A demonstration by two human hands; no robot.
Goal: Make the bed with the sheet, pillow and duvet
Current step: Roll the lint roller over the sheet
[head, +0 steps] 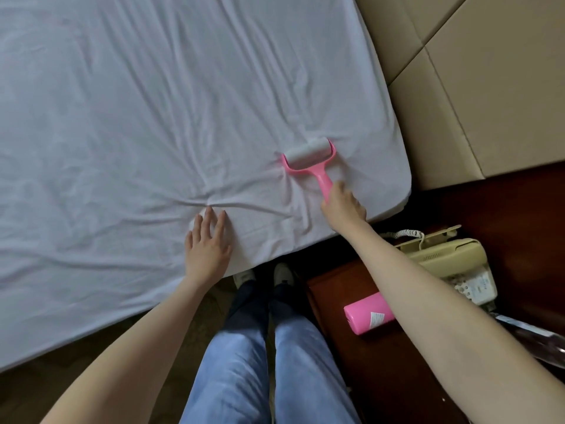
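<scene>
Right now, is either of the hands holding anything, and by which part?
The right hand grips the pink lint roller by the lower end of its handle. The left hand holds nothing; it rests flat on the sheet.

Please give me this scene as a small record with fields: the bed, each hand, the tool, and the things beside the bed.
bed: white sheet, wrinkled; no pillow or duvet in view
left hand: flat on the sheet, fingers straight
right hand: grips the handle of the pink lint roller
roller head: on the sheet
nightstand: beige telephone, pink roll
</scene>
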